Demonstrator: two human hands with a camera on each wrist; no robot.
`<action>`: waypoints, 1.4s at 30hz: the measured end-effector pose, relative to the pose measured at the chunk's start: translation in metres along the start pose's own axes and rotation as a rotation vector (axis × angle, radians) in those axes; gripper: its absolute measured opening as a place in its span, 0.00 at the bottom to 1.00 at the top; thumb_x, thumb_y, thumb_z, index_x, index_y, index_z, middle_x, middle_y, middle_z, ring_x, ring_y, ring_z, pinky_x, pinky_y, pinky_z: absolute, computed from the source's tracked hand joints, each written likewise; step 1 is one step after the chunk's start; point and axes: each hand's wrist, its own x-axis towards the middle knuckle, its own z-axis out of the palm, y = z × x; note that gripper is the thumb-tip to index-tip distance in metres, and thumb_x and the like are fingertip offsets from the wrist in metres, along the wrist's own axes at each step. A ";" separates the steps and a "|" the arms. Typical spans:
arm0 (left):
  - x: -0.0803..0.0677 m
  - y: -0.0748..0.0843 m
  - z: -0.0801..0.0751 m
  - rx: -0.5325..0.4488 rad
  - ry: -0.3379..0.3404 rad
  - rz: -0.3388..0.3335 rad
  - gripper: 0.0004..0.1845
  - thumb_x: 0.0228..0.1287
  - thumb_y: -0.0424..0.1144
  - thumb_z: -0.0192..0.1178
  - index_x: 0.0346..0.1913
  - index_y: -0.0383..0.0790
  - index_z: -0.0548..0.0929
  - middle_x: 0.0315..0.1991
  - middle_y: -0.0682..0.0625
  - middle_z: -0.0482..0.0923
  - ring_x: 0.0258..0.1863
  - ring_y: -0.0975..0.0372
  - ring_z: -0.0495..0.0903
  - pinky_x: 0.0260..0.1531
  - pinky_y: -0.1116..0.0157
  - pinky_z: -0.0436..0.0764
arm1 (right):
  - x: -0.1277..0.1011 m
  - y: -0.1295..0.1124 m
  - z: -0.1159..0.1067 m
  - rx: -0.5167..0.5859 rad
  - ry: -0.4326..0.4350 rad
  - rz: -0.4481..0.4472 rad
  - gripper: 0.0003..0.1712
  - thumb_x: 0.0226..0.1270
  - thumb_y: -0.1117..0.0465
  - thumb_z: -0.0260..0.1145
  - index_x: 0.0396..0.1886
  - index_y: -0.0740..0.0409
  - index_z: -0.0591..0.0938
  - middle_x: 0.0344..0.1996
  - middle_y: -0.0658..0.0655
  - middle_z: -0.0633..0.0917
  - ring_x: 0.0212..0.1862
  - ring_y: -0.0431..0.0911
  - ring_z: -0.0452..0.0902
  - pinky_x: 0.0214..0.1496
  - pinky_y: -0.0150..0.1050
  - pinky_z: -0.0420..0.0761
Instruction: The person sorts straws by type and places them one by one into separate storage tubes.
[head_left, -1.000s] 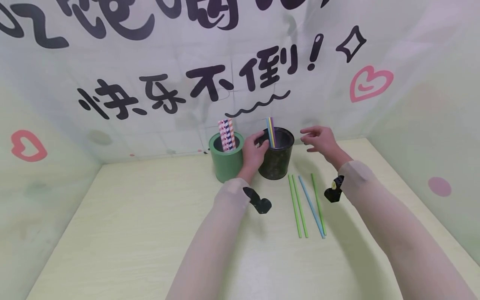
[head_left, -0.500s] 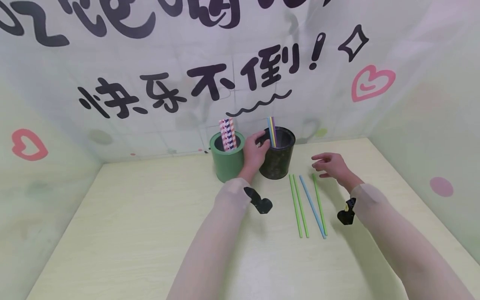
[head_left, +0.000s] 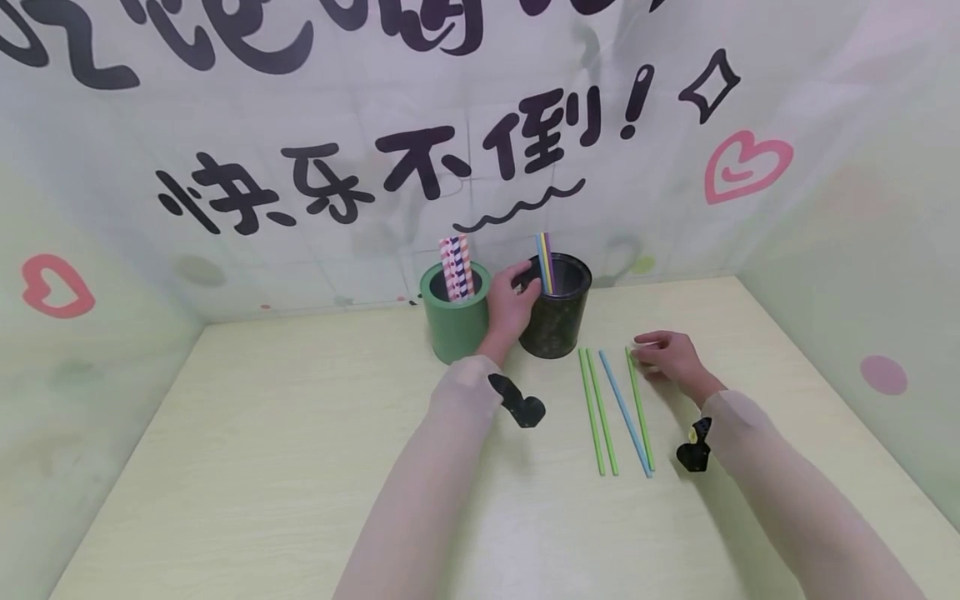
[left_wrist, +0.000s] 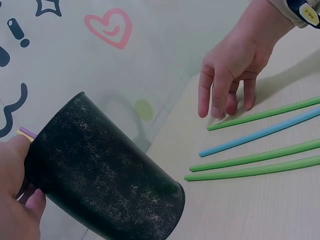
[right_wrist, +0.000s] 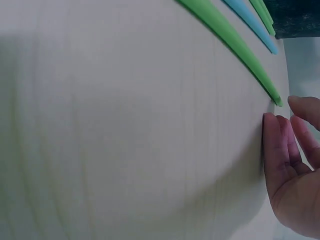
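The rightmost thin green plastic straw (head_left: 640, 408) lies on the pale wooden table (head_left: 300, 467); the right hand (head_left: 670, 356), fingers loosely extended, has dropped to its far tip. The left hand (head_left: 510, 304) still grips the dark speckled cup (head_left: 558, 317).

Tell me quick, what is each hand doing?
Left hand: grips the black cup.
Right hand: open, holding nothing, fingertips at the green straw.

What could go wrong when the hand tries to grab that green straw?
The right hand touches only the tip of the outer green straw, so it might roll into the blue straw beside it. The left hand grips the black cup; a tug could tip it and spill its straws.
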 end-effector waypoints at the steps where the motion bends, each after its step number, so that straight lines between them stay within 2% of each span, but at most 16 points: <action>1: 0.000 0.000 0.000 0.000 -0.001 0.000 0.19 0.62 0.31 0.56 0.56 0.32 0.75 0.57 0.42 0.71 0.57 0.55 0.70 0.52 0.66 0.73 | 0.000 0.001 0.000 -0.006 0.002 0.003 0.25 0.64 0.64 0.60 0.57 0.73 0.69 0.35 0.56 0.76 0.31 0.36 0.74 0.34 0.33 0.81; 13: -0.001 0.001 -0.001 0.006 0.007 -0.002 0.19 0.61 0.31 0.56 0.56 0.33 0.75 0.57 0.41 0.71 0.57 0.54 0.70 0.52 0.65 0.73 | 0.003 0.005 0.007 -0.105 0.031 0.039 0.28 0.60 0.58 0.65 0.57 0.68 0.72 0.48 0.65 0.76 0.36 0.42 0.73 0.33 0.31 0.79; 23: -0.002 -0.002 -0.002 0.017 0.024 -0.012 0.19 0.61 0.31 0.57 0.56 0.33 0.75 0.56 0.40 0.71 0.56 0.55 0.71 0.52 0.67 0.73 | 0.004 0.007 0.009 -0.135 0.024 0.002 0.27 0.59 0.61 0.66 0.55 0.70 0.72 0.40 0.62 0.78 0.29 0.40 0.73 0.30 0.30 0.79; 31: -0.001 0.001 0.000 0.003 0.016 0.003 0.19 0.61 0.30 0.56 0.56 0.32 0.75 0.56 0.41 0.72 0.56 0.54 0.71 0.52 0.66 0.73 | 0.005 0.008 0.007 -0.160 0.036 0.012 0.24 0.59 0.64 0.65 0.54 0.69 0.73 0.40 0.62 0.76 0.31 0.43 0.73 0.30 0.32 0.80; 37: -0.001 0.002 0.000 -0.005 0.010 -0.001 0.19 0.61 0.30 0.56 0.56 0.32 0.75 0.57 0.41 0.71 0.57 0.54 0.70 0.52 0.66 0.73 | 0.005 0.007 0.004 -0.140 0.040 0.007 0.23 0.58 0.67 0.65 0.53 0.72 0.73 0.39 0.61 0.77 0.29 0.39 0.74 0.30 0.32 0.81; 42: 0.000 0.001 0.001 0.000 0.014 0.000 0.19 0.61 0.30 0.56 0.56 0.33 0.75 0.57 0.41 0.71 0.56 0.55 0.71 0.52 0.66 0.73 | 0.004 0.006 0.002 -0.146 0.035 -0.001 0.23 0.59 0.68 0.63 0.53 0.74 0.73 0.41 0.65 0.79 0.30 0.38 0.75 0.31 0.33 0.81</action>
